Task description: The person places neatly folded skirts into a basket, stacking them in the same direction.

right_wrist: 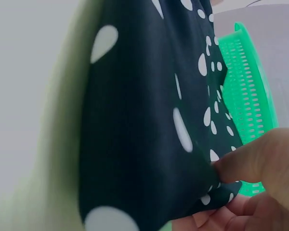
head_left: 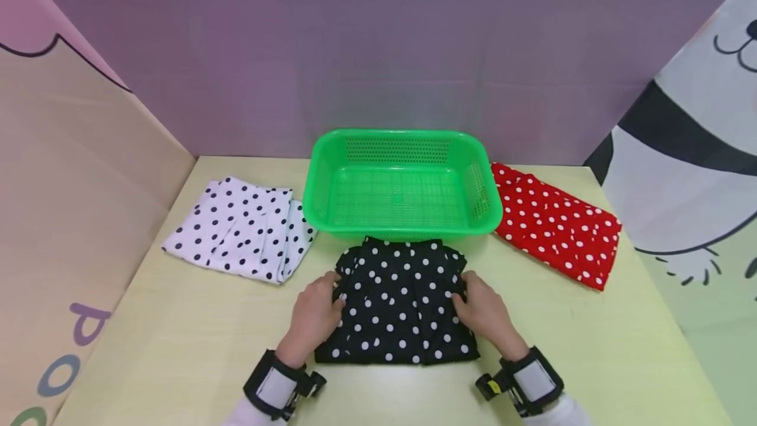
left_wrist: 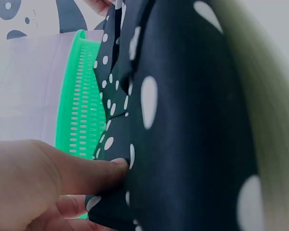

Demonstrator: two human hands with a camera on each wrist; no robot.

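A folded black cloth garment with white dots (head_left: 393, 304) lies in front of the basket, its far edge close to the basket's near rim. My left hand (head_left: 315, 314) pinches its left side, thumb on top and fingers underneath, as the left wrist view shows with the thumb (left_wrist: 94, 173) pressed on the fabric. On the opposite side my right hand (head_left: 485, 307) pinches the garment the same way; in the right wrist view the thumb (right_wrist: 260, 156) lies over the cloth and the curled fingers are partly hidden below it.
A green perforated plastic basket (head_left: 316, 206) stands at the back middle of the table (head_left: 195, 334). Left of it lies a folded white cloth with black dots (head_left: 242, 229); to its right, a folded red cloth with white dots (head_left: 556, 225). A purple backdrop (head_left: 390, 45) rises behind.
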